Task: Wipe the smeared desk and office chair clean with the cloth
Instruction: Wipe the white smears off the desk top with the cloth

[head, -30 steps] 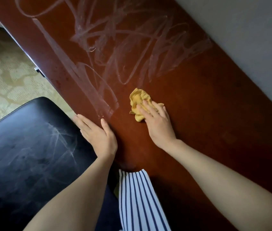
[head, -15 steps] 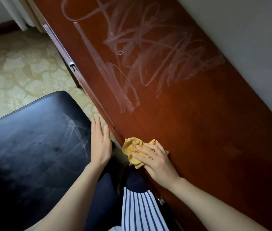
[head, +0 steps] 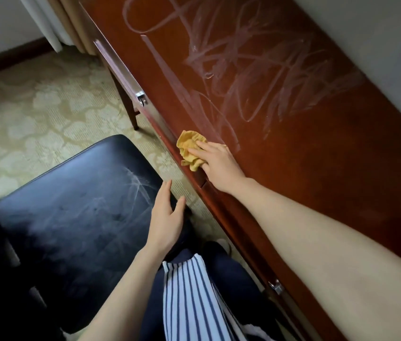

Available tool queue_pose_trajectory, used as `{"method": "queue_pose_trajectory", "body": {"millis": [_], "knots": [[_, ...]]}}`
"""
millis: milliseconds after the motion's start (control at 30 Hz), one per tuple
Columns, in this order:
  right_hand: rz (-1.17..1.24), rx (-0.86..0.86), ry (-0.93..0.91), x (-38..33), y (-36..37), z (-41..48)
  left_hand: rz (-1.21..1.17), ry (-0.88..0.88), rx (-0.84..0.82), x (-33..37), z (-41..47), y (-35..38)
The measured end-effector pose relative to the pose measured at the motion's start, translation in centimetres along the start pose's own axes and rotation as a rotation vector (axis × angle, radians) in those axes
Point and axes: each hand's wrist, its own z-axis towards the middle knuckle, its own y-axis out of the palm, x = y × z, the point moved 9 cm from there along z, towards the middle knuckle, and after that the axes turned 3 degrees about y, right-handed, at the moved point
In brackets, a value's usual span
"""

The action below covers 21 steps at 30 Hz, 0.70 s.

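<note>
A reddish-brown wooden desk runs diagonally, its top covered in whitish smears across the far half. My right hand presses a crumpled yellow cloth flat against the desk's front edge, just below the smears, with its fingers straight. A black office chair seat with pale streaks stands at the lower left. Straight-fingered, my left hand rests at the seat's right edge and holds nothing.
Metal drawer handles stick out of the desk front. A desk leg stands on the patterned beige carpet. A grey wall borders the desk on the right. Curtains hang at the top left.
My right hand has slid the cloth from mid-desk back to the front edge and then along it towards the smears. My left hand left the desk edge and now lies on the chair seat.
</note>
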Motion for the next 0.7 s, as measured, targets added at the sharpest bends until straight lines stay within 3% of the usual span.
{"method": "queue_pose_trajectory", "body": {"millis": [167, 400, 700], "knots": [[0.026, 0.062, 0.138, 1.4, 0.3, -2.8, 0.166, 0.095, -0.138, 1.4, 0.5, 1.3], [0.035, 0.202, 0.403, 7.9, -0.2, -10.1, 0.74, 0.225, -0.246, 4.5, 2.1, 4.3], [0.159, 0.351, 0.87, 18.0, -1.3, -22.2, 1.01, 0.149, -0.351, 5.2, 3.8, 6.1]]}}
